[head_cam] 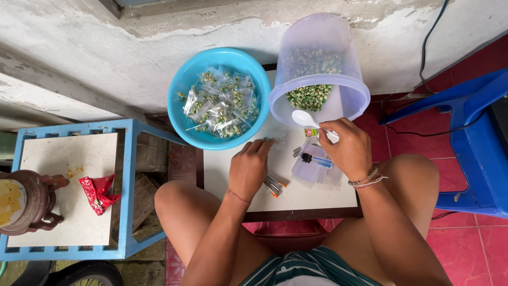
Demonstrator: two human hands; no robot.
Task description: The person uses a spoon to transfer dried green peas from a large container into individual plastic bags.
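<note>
Red floor tiles and a rough plaster wall are framing a small white worktop [296,198] that is sitting between the person's knees. Seen from the head camera, the right hand [346,151] is closing its fingers around the handle of a white spoon [307,119], whose bowl is lying at the mouth of a tipped clear tub [317,69] with green peas [309,97] inside. The left hand [248,169] is resting palm down on the worktop, fingers loosely spread and gripping nothing that I can make out; its fingertips are touching what looks like a small clear bag [275,140], though that is too faint to be sure. A stack of empty bags [317,167] is lying just below the right hand, and two orange-tipped sticks [275,185] are lying just beside the left hand. A blue bowl [182,79] behind the left hand is holding filled packets [222,103].

As I judge it, the step in hand is scooping peas for a bag; the next move is calling for the left hand to be holding a bag open near the spoon so nothing spills.

To the left, a blue stand [129,180] is carrying a red wrapper [98,193] and a brown pot [24,204]; a blue chair [476,148] is standing at the right.
</note>
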